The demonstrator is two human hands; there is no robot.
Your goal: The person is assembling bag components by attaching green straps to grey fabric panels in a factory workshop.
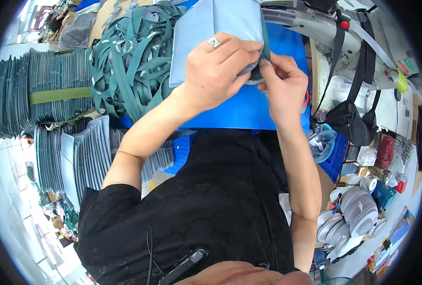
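Observation:
A light grey-blue fabric panel (215, 23) with a dark green strip (266, 42) along its right edge lies over the blue tabletop (234, 111). My left hand (220, 69), a ring on one finger, rests across the panel, its fingers curled and pinching the lower right edge. Right beside it, my right hand (285, 85) pinches the green strip at that corner between thumb and fingers. The fingertips of both hands almost meet there and hide part of the corner.
A tangled heap of green webbing (135, 57) lies left of the panel. Stacks of green-edged panels (59, 78) stand farther left. A sewing machine (287, 19) is at the upper right, with black straps and a mesh pouch (351, 118) hanging near it. White tape rolls (358, 209) sit lower right.

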